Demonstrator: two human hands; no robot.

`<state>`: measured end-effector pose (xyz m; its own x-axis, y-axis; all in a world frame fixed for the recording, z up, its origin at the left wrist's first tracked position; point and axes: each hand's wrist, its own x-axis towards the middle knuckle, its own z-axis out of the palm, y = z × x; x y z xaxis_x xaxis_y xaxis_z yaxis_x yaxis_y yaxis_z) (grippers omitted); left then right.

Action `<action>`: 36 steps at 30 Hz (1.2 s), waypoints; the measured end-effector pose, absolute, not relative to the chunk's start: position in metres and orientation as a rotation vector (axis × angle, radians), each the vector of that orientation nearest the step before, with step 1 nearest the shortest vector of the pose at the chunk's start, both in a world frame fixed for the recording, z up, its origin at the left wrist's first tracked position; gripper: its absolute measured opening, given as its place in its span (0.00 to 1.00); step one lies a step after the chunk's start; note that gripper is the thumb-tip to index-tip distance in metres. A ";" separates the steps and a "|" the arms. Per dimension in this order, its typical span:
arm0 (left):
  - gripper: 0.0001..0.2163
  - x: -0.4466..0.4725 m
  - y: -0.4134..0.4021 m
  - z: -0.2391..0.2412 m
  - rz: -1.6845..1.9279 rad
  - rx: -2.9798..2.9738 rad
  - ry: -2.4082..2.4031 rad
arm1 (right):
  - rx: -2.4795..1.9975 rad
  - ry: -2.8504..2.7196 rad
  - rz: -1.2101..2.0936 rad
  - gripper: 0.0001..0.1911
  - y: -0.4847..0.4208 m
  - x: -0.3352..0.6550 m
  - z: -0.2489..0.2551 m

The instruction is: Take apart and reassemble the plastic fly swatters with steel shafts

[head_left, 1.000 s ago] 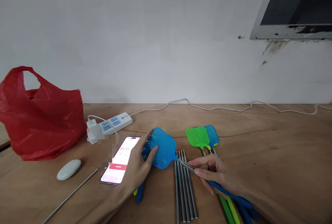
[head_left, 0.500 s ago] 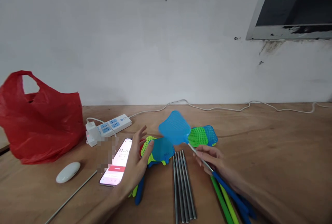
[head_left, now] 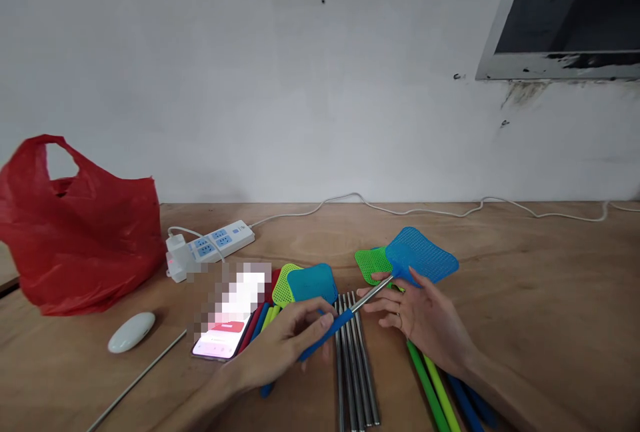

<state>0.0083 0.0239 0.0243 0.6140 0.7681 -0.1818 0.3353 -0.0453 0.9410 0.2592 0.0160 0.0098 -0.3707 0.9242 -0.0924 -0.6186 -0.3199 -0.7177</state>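
Observation:
A blue fly swatter (head_left: 423, 255) slants up to the right, its short metal rod showing between head and blue grip. My left hand (head_left: 280, 347) is closed around that grip. Close under the swatter head is my right hand (head_left: 436, 327), palm up with fingers spread; whether its thumb touches the head I cannot tell. Several metal rods (head_left: 356, 365) lie side by side below the swatter. Left of them rests a pile of fly swatters with a teal head (head_left: 314, 283) and a yellow-green head (head_left: 286, 283). A green swatter head (head_left: 371, 264) lies partly covered behind the held one.
A lit phone (head_left: 220, 335) lies left of the pile. Farther left are a white oval object (head_left: 131, 333), a thin rod or cable (head_left: 143, 373) and a red plastic bag (head_left: 90, 239). A power strip (head_left: 220, 242) trails its cord along the wall. Green and blue handles (head_left: 430, 385) stick out at front right.
The blue swatter has passed from my right hand to my left, and its head has swung from upper left to the right. My right hand has opened; my left has moved right and closed.

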 end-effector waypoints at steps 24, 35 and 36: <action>0.19 0.011 0.025 0.004 0.367 1.754 0.881 | -0.844 -0.772 1.624 0.18 0.016 0.249 -0.001; 0.19 0.012 0.021 0.013 0.421 1.736 0.849 | -0.789 -0.520 1.327 0.08 0.025 0.269 0.005; 0.19 0.012 0.021 0.013 0.413 1.737 0.847 | -0.782 -0.491 1.308 0.08 0.027 0.273 0.005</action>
<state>0.0120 0.0214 0.0131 0.6830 0.7174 -0.1373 0.3331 -0.1385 0.9327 0.2734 0.0268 0.0054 0.2155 0.9709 -0.1047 -0.6620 0.0664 -0.7466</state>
